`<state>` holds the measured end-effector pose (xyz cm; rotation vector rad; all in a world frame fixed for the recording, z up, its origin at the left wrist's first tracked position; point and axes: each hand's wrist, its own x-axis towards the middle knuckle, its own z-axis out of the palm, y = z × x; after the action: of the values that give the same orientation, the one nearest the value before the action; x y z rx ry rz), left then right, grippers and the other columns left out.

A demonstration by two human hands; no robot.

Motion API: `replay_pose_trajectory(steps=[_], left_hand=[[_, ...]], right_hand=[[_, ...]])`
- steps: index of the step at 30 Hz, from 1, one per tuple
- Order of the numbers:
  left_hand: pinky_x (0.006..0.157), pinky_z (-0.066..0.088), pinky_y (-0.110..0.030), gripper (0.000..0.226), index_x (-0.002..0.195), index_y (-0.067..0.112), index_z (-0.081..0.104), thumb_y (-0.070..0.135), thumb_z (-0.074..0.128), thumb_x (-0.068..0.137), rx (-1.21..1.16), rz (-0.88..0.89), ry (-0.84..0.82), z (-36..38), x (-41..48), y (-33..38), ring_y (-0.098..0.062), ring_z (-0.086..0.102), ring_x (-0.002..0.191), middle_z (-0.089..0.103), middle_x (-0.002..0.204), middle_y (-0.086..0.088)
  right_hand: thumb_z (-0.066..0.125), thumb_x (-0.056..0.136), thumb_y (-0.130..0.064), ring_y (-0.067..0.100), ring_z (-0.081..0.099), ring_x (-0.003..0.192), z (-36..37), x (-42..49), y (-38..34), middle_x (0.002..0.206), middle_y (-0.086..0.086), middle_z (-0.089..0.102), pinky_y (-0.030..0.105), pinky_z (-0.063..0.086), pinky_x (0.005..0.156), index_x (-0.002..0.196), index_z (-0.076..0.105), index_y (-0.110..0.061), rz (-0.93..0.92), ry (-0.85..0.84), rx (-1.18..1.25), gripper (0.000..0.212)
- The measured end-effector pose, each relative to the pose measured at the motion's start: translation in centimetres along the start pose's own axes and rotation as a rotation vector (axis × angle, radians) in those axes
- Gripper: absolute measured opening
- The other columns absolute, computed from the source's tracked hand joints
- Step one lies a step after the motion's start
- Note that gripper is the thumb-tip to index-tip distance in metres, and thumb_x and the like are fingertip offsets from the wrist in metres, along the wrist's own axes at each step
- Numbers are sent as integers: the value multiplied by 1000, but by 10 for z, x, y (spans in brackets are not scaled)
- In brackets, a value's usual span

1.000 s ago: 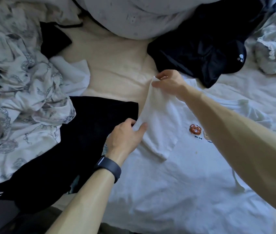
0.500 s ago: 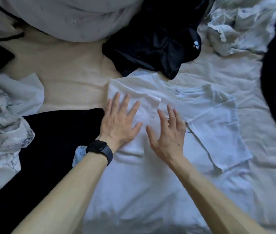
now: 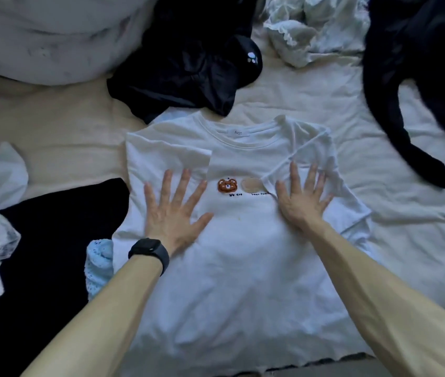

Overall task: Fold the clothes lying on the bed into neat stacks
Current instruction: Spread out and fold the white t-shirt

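While the left hand (image 3: 173,213) and right hand (image 3: 301,202) press flat, gripping nothing, on the T-shirt (image 3: 237,268), its rumpled right sleeve (image 3: 349,205) lies under the right one.

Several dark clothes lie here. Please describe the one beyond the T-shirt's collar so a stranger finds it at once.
A white T-shirt lies flat on the bed. Just beyond its collar sits a crumpled black garment. Unlike the black cloth at left and the dark garment at right, it bears a small white paw print.

One white T-shirt (image 3: 243,254), three black garments (image 3: 183,66) (image 3: 417,63) (image 3: 52,240)
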<state>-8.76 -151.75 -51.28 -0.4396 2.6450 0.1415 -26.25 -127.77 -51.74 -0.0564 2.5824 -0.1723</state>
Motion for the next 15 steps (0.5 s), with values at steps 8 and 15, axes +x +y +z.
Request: replay_pose_trajectory(steps=[8,15], left_hand=[[113,23,-59,65,149,26,41,53,48,91,-370,-258,335,24,-147,26,-33,27,147,27,160,-10],[97,42,-53,75,143,19,33,55,66,85,-874,-902,253,90,-300,50,-38,55,116,58,126,-10]], right_hand=[[40,87,-62,38,34,145,-7,-103,101,155,23,38,47,24,119,147,48,-12,62,275,351,78],[74,84,-52,38,47,130,39,-238,258,144,15,47,52,38,106,147,41,-17,421,82,539,79]])
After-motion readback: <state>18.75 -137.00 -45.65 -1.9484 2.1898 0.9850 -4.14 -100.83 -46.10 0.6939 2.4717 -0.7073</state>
